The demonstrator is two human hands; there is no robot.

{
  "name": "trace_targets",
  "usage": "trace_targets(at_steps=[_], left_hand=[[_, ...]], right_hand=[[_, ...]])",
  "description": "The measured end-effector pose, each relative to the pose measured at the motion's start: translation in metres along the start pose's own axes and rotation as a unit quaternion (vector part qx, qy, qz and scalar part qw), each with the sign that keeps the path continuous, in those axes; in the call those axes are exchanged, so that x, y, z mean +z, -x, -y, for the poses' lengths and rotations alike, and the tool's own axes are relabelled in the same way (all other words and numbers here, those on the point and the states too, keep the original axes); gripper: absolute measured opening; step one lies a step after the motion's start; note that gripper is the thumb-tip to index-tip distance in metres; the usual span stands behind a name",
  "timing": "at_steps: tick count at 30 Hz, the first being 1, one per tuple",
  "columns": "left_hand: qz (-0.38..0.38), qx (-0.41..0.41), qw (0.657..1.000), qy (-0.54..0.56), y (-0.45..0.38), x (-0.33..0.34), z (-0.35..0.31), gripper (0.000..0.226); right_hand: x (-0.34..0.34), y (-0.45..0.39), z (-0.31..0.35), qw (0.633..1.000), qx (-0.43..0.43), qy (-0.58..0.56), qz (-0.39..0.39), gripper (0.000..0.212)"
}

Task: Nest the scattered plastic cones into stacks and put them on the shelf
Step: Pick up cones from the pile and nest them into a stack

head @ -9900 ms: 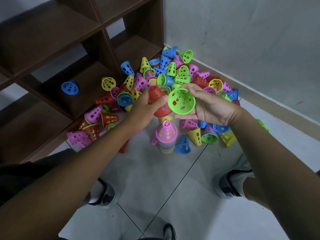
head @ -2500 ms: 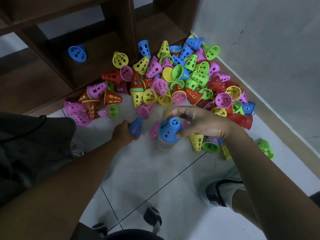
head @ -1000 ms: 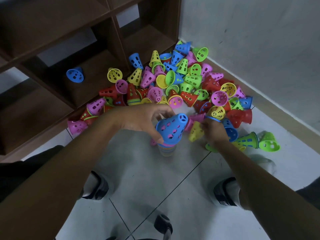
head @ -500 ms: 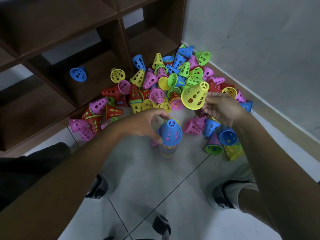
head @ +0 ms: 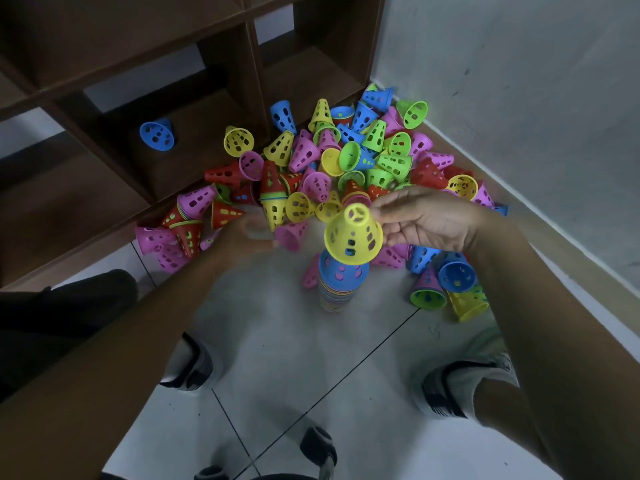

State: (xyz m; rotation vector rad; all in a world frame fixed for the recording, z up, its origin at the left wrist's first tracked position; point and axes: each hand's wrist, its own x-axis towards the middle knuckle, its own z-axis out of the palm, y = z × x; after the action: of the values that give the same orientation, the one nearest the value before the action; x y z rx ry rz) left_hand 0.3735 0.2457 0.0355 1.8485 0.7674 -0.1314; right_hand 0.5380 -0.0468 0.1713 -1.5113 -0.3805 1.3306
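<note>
Right hand (head: 427, 220) pinches yellow cone (head: 353, 237) upright, tip up — stack (head: 341, 282) directly below it; left hand (head: 247, 233) blurred, grip unclear.

view: one head-worn wide-angle camera, no second view to share with
position: above the tiled floor (head: 263, 341), over the person's own shoes
facing: forward and steeply down toward the corner where the shelf (head: 221, 81) meets the wall (head: 519, 98)
nearness: forearms fill the lower corners; hands sit mid-frame, close to the lens
framing: shelf across the top left, wall at top right, floor below
distortion: straight edges bow toward the borders
</note>
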Motion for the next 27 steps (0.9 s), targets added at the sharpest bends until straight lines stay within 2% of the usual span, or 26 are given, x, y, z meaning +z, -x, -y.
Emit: trace_targets(at_steps=[3, 8, 12, 18, 21, 27], left_hand=[[-0.085, -0.013, 0.993, -0.085, -0.01, -0.017, 0.042, 0.056], [-0.135, -0.003, 0.962, -0.236, -0.001, -0.043, 0.095, 0.091], [-0.079, 0.002, 0.927, -0.367, 0.009, -0.05, 0.114, 0.086], [-0.054, 0.061, 0.912, -0.401, -0.009, -0.054, 0.109, 0.102], [-0.048, 0.095, 0.904, -0.414, -0.021, -0.055, 0.105, 0.104], [-0.003, 0.087, 0.914, -0.396, -0.033, -0.047, 0.11, 0.086]], right_hand=[[0.004, -0.003, -0.008, 0.999, 0.022, 0.028, -0.008, 0.035], [0.01, -0.007, -0.018, 0.996, 0.053, 0.072, -0.015, 0.022], [0.009, -0.009, -0.023, 0.992, 0.06, 0.104, -0.028, 0.029], [0.002, -0.011, -0.044, 0.987, 0.069, 0.115, -0.091, 0.025], [-0.011, -0.018, -0.065, 0.978, 0.078, 0.11, -0.161, 0.008], [-0.054, -0.023, -0.128, 0.903, 0.169, 0.264, -0.292, 0.007]])
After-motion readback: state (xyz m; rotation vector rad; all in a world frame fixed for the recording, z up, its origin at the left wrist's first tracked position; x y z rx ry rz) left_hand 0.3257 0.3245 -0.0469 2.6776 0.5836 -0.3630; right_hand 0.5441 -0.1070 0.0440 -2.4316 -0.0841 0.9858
